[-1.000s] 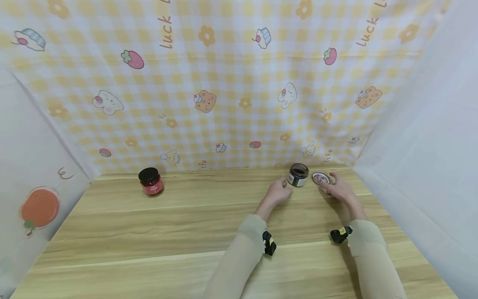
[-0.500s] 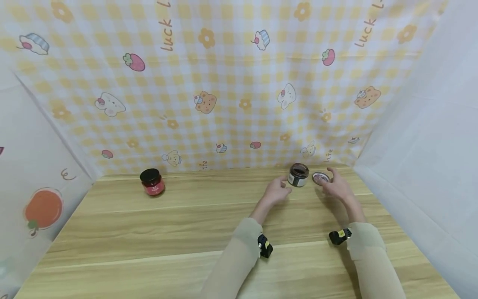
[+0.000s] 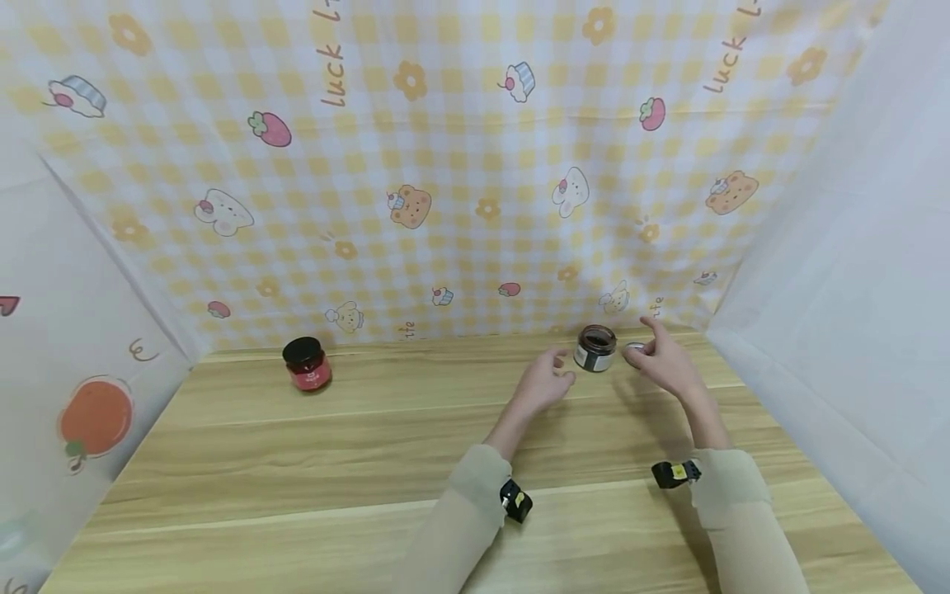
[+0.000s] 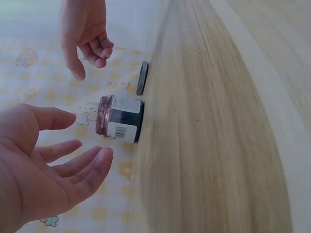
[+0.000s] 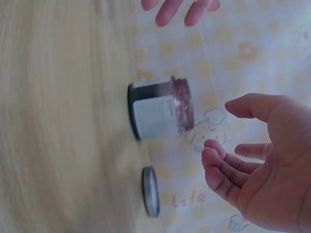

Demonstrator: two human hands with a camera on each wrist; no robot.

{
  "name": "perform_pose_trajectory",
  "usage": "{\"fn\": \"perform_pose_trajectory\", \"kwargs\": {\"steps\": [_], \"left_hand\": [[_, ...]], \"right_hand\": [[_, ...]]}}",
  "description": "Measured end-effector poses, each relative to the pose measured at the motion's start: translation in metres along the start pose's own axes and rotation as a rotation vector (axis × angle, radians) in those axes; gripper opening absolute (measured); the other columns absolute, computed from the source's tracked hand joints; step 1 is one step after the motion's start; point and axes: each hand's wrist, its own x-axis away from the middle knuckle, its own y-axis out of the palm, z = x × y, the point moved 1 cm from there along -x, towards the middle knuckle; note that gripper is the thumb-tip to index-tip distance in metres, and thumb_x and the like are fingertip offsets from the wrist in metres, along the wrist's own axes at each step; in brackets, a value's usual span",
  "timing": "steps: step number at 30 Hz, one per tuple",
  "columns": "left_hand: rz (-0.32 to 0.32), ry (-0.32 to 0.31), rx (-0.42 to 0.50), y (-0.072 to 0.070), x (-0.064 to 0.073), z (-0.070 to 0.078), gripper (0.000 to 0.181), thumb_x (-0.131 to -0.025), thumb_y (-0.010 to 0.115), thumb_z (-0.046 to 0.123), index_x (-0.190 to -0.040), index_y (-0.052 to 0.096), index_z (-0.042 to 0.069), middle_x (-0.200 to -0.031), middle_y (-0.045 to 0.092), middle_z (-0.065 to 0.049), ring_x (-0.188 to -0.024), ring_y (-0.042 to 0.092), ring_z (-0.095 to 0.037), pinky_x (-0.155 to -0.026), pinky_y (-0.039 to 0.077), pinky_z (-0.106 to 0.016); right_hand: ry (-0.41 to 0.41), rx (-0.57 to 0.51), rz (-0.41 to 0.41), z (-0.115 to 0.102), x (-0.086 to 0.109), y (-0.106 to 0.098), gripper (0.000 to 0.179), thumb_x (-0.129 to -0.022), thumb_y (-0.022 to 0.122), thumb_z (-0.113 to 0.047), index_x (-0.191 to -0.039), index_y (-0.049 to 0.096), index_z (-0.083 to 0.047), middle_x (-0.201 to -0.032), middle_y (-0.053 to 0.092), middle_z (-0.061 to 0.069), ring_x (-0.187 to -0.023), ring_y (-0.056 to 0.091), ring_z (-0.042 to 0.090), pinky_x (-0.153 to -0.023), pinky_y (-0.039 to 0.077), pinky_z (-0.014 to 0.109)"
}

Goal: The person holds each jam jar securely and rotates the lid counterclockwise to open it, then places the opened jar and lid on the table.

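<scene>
A small open glass jar [image 3: 595, 350] with a white and dark label stands upright near the back edge of the table. Its round lid [image 3: 633, 350] lies flat on the table just to its right, partly hidden by my right hand in the head view. The right hand [image 3: 668, 363] hovers above and beside the lid, fingers relaxed, and the right wrist view shows a gap between hand and lid [image 5: 150, 191]. To the jar's left, my left hand [image 3: 543, 381] is held with loosely bent fingers, apart from the jar [image 4: 121, 118] and holding nothing.
A second jar [image 3: 307, 365] with a black lid and a red label stands at the back left of the wooden table [image 3: 371, 462]. A yellow checked cloth [image 3: 475, 165] hangs behind the table's back edge. White cloth [image 3: 846, 272] closes off the right side.
My right hand has let go of the lid and lifted off it, leaving it on the table. The left hand has drawn slightly back to the left, its fingers spreading.
</scene>
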Motion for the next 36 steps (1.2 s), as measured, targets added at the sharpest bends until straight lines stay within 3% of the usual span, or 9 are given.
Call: {"fn": "perform_pose_trajectory", "kwargs": {"steps": [6,15,26,36], "left_hand": [[0.026,0.016,-0.080,-0.009,0.010,0.005,0.049,-0.097,0.062,0.015,-0.145,0.053,0.013,-0.135,0.059,-0.014,-0.111,0.061,-0.025,-0.088,0.053,-0.039],[0.038,0.058,-0.113,-0.022,0.023,0.007,0.050,-0.098,0.060,0.017,-0.147,0.051,0.012,-0.138,0.057,-0.016,-0.118,0.059,-0.030,-0.092,0.052,-0.044],[0.107,0.078,-0.185,-0.037,0.037,0.005,0.050,-0.097,0.061,0.019,-0.145,0.052,0.009,-0.140,0.056,-0.016,-0.124,0.056,-0.035,-0.095,0.051,-0.050],[0.144,0.071,-0.175,-0.047,0.043,-0.002,0.052,-0.097,0.064,0.019,-0.146,0.051,0.009,-0.140,0.055,-0.016,-0.124,0.055,-0.036,-0.097,0.050,-0.052]], "right_hand": [[-0.055,0.039,0.018,-0.020,0.005,-0.001,0.078,-0.100,0.062,-0.032,-0.156,0.022,0.004,-0.097,0.065,0.018,-0.080,0.062,0.026,-0.069,0.048,0.038],[-0.125,0.043,0.004,-0.048,0.011,0.005,0.079,-0.099,0.064,-0.036,-0.157,0.023,-0.001,-0.096,0.065,0.014,-0.083,0.063,0.026,-0.073,0.051,0.040],[-0.236,0.009,-0.031,-0.075,0.013,0.021,0.076,-0.098,0.067,-0.025,-0.157,0.024,0.000,-0.094,0.062,0.013,-0.084,0.063,0.026,-0.074,0.052,0.042],[-0.310,-0.027,-0.067,-0.096,0.011,0.038,0.077,-0.096,0.070,-0.025,-0.156,0.028,0.002,-0.098,0.062,0.014,-0.084,0.064,0.023,-0.076,0.054,0.040]]}}
